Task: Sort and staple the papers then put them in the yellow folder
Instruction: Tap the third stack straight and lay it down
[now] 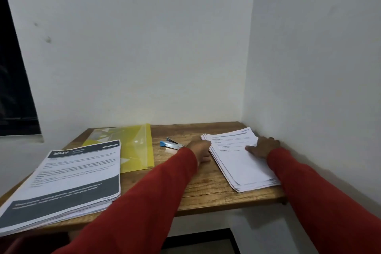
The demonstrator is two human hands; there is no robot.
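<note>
A stack of white printed papers (237, 161) lies at the right of the wooden table (206, 187). My right hand (262, 146) rests flat on the stack's right side, fingers spread. My left hand (201, 149) touches the stack's left edge, with its fingers hidden from view. A second stack of papers (68, 181) with dark grey bands lies at the left front. The yellow folder (134, 146) lies behind that stack, partly under it. Between the folder and my left hand lies a blue and silver stapler (171, 143).
White walls close the table in at the back and right (309, 68). A dark window (14, 88) is at the left. The table's front edge runs under my red sleeves.
</note>
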